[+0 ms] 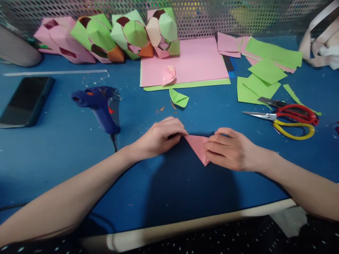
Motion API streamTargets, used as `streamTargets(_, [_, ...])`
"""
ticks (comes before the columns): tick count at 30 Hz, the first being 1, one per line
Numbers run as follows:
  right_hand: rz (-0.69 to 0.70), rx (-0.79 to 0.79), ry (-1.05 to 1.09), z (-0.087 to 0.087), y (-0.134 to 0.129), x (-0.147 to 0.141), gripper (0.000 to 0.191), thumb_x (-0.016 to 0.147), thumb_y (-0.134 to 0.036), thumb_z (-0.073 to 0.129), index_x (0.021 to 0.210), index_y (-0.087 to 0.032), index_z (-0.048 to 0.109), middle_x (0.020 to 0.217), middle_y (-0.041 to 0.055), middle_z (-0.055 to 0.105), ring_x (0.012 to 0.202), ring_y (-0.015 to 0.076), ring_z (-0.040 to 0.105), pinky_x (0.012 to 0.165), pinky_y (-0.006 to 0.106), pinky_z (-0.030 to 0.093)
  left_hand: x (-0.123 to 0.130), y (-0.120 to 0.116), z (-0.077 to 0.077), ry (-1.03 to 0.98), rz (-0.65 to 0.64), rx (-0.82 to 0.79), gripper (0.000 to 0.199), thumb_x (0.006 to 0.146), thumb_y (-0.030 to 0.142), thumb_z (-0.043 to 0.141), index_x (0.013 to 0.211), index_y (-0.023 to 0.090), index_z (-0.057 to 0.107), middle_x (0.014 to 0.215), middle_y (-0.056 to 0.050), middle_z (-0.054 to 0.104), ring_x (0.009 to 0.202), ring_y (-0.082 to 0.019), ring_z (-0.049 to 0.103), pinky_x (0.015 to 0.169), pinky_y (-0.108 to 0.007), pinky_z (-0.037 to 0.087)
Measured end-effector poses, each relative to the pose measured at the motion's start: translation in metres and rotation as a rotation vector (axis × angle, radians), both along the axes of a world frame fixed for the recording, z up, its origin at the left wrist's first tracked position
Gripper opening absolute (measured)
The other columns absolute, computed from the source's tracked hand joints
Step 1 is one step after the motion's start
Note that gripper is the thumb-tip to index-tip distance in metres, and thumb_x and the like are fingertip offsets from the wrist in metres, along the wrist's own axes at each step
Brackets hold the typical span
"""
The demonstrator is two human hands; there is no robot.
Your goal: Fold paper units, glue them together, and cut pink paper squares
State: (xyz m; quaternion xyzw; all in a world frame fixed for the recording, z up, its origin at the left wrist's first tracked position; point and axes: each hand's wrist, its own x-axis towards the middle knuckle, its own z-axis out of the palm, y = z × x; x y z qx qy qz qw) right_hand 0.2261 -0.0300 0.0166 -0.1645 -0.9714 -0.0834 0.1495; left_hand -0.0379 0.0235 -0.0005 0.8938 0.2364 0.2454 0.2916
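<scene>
The pink paper (196, 145), folded to a point, lies between both hands' fingers. The left hand (160, 138) pinches one corner; the right hand's (231, 150) fingers lie close together over the opposite end, thumb hidden, so I cannot tell whether they pinch. Beyond the left fingertips is a green piece (180, 98); left of them, the glue gun (102, 109); right of the right fingers, scissors (295, 121).
</scene>
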Motion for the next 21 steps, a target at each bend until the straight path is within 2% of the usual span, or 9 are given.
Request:
streamTargets(12, [0.006, -0.037, -0.026, 0.0001, 0.0002, 0.0020, 0.014, 0.094, -0.021, 0.053, 0.090, -0.019, 0.066, 0.095, 0.0030, 0.069, 0.095, 0.0148, 0.058, 0.091, 0.034, 0.043, -0.0031, -0.0018, 0.0045, 0.097, 0.012, -0.039, 0.018, 0.090, 0.013, 0.050, 0.096, 0.018, 0.066, 0.091, -0.005, 0.066, 0.090, -0.015, 0.060, 0.083, -0.028, 0.046])
streamTargets(21, [0.023, -0.052, -0.030, -0.0013, -0.0030, 0.0014, 0.014, 0.094, -0.020, 0.052, 0.090, -0.019, 0.066, 0.095, 0.0018, 0.069, 0.097, 0.0144, 0.057, 0.092, 0.034, 0.043, -0.0026, -0.0018, 0.0051, 0.083, 0.002, -0.049, 0.018, 0.089, 0.010, 0.051, 0.095, 0.017, 0.065, 0.091, -0.005, 0.064, 0.091, -0.015, 0.058, 0.083, -0.028, 0.046])
